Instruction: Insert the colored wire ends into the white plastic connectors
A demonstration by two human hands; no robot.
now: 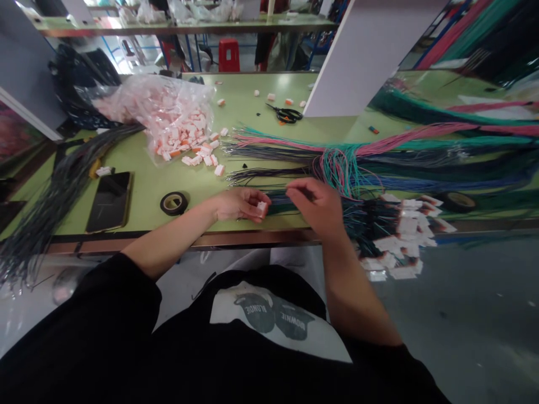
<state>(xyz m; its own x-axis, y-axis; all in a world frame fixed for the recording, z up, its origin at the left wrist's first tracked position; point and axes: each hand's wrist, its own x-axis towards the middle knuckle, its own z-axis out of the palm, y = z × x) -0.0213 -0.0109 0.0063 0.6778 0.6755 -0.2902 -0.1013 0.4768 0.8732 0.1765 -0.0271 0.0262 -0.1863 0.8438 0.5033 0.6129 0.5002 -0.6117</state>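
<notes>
L hand (236, 205) pinches white conn. (261, 207), R of tape roll (173, 203); R hand (316, 205), farther R by wires (281, 203), fingers curled, hold unclear. We'd keep conn. steady w/ fingertips off its face.

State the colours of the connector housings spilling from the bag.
White and orange connector housings, seen best in the head view.

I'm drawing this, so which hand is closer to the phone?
Left. The left hand is to the right of the phone, with a tape roll between; the right hand is farther right, over the wires.
</notes>
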